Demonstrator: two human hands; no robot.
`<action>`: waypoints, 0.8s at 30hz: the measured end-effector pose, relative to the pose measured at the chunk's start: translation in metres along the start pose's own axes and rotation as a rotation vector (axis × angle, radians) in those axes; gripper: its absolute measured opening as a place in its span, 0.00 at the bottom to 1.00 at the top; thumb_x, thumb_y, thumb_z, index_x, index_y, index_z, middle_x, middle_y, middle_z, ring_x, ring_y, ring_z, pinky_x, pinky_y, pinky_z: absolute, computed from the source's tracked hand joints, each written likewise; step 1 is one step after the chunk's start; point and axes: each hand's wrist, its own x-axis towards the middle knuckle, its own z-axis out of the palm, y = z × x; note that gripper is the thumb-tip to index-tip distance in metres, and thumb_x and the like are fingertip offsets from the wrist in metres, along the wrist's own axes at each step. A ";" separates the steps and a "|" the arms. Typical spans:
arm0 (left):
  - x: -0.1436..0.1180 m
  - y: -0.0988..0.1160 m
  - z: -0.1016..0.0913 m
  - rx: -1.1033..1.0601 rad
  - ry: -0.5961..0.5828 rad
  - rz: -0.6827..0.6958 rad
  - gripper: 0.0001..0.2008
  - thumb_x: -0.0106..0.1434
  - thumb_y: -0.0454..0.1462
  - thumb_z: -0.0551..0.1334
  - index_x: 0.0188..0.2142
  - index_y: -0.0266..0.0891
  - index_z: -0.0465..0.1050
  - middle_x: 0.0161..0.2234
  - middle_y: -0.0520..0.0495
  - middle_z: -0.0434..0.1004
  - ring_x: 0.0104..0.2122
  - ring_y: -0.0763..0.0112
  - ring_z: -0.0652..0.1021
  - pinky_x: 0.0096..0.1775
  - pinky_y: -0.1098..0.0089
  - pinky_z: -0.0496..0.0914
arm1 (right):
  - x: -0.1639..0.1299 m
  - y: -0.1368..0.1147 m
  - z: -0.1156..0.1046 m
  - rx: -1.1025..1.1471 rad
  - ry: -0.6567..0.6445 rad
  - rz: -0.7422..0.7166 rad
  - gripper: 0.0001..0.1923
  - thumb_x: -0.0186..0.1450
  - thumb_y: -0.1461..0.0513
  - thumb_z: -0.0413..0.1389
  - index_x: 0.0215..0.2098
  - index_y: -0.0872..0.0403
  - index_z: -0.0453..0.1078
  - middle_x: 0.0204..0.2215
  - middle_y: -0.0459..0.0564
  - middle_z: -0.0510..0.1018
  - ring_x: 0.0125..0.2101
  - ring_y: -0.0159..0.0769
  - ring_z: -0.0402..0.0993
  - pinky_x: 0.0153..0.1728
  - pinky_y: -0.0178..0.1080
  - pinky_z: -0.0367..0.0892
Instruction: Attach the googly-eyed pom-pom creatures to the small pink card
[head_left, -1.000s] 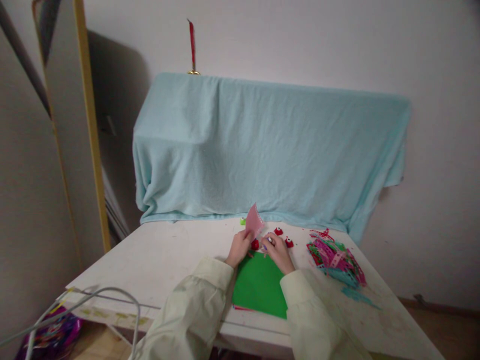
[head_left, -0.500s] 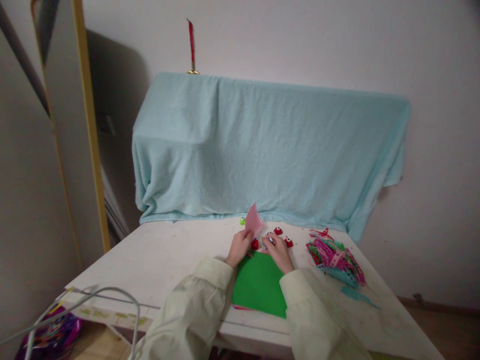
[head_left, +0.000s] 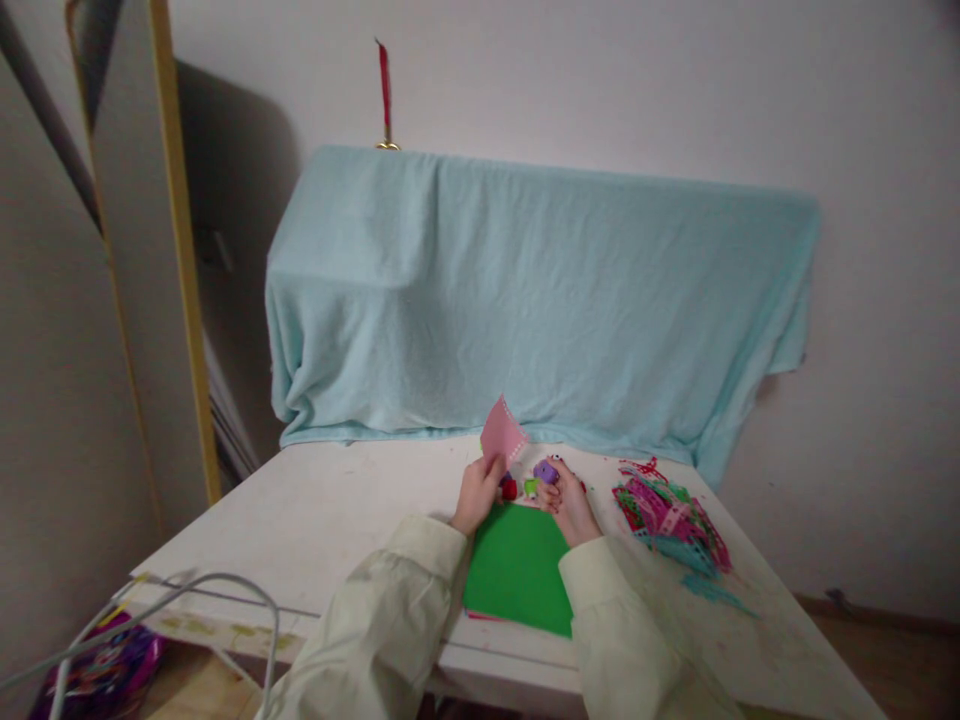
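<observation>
My left hand [head_left: 478, 492] is closed on a pink sheet of paper [head_left: 501, 432], which stands up tilted above the table, its right edge lined with small cut-outs. In my right hand [head_left: 571, 503] is a small purple craft punch [head_left: 546, 471], fingers wrapped round it, to the right of the pink paper and apart from it. A red punch [head_left: 510, 489] and a green punch [head_left: 531, 487] lie between the hands, partly hidden. Below both hands a stack of coloured paper has a green sheet [head_left: 519, 570] on top.
A heap of punched paper strips [head_left: 671, 515] in pink, red, green and blue lies on the right of the white table [head_left: 360, 510]. A light blue cloth [head_left: 540, 300] hangs behind. Pale cables [head_left: 225, 578] loop over the front left edge.
My right hand has turned, so the purple punch now shows in its grip, and the green punch beside it is visible. My left hand has tipped the pink paper slightly leftward.
</observation>
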 end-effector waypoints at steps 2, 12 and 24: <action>0.000 0.002 -0.001 0.035 0.023 0.022 0.23 0.64 0.50 0.49 0.23 0.37 0.66 0.13 0.54 0.63 0.15 0.74 0.69 0.20 0.76 0.60 | -0.001 -0.005 -0.002 0.121 -0.108 0.069 0.14 0.61 0.53 0.51 0.24 0.53 0.59 0.12 0.35 0.48 0.12 0.23 0.40 0.10 0.29 0.41; 0.000 0.005 -0.003 0.104 0.071 0.073 0.24 0.65 0.49 0.48 0.20 0.37 0.64 0.14 0.52 0.65 0.20 0.73 0.69 0.25 0.75 0.58 | -0.004 -0.005 -0.005 0.247 -0.272 0.109 0.15 0.64 0.54 0.47 0.24 0.54 0.60 0.12 0.36 0.49 0.12 0.24 0.40 0.11 0.30 0.43; 0.000 0.009 -0.003 0.109 0.078 0.130 0.21 0.65 0.48 0.48 0.23 0.37 0.65 0.17 0.53 0.65 0.21 0.74 0.68 0.26 0.74 0.57 | -0.001 -0.004 -0.004 0.235 -0.154 0.081 0.13 0.64 0.53 0.51 0.29 0.55 0.64 0.12 0.36 0.54 0.11 0.23 0.43 0.11 0.28 0.44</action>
